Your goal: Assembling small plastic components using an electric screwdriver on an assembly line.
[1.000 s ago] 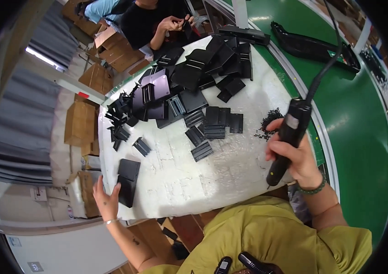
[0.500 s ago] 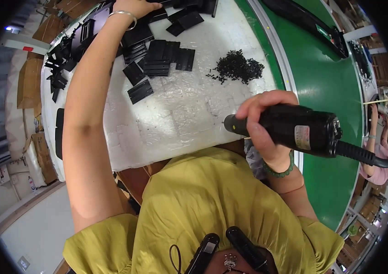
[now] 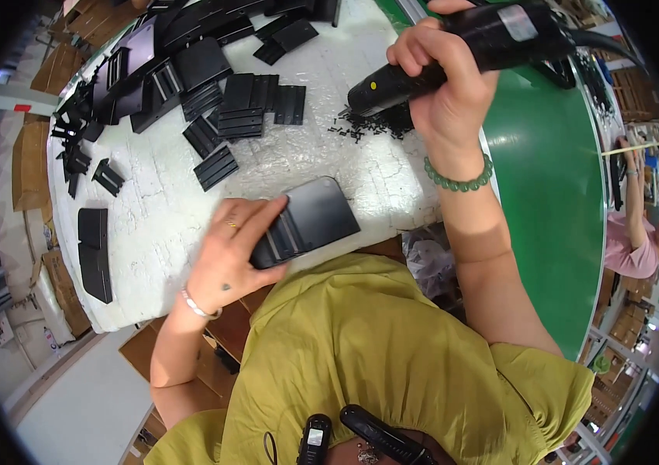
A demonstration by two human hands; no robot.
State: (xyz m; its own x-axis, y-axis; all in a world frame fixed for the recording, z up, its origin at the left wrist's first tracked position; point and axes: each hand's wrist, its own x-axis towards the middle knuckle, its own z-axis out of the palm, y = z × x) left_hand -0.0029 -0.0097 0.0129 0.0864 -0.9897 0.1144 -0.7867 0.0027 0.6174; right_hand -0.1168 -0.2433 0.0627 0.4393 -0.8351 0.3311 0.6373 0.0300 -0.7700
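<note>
My left hand (image 3: pixel 240 240) grips a black plastic housing (image 3: pixel 321 211) with a smooth rounded end and ribbed slots, near the front edge of the white-covered table. Its fingers lie over the ribbed part, thumb at the near side. In my right hand (image 3: pixel 449 74) is a black electric screwdriver (image 3: pixel 492 39), its cable running off to the right. The screwdriver's tip reaches the edge of a heap of small black screws (image 3: pixel 380 124). Whether a screw sits on the tip is too small to tell.
Black slotted plates (image 3: pixel 244 108) lie in the middle of the white tabletop (image 3: pixel 166 170), with more black housings (image 3: pixel 201 62) behind them. Small black brackets (image 3: pixel 73 147) pile at the left, near a long black piece (image 3: pixel 94 256). A green surface (image 3: pixel 538 194) runs along the right; a co-worker (image 3: pixel 633 240) is beyond.
My left hand has come back from the far pile with a black housing, now near the table's front edge. My right hand has carried the screwdriver forward to the screw heap.
</note>
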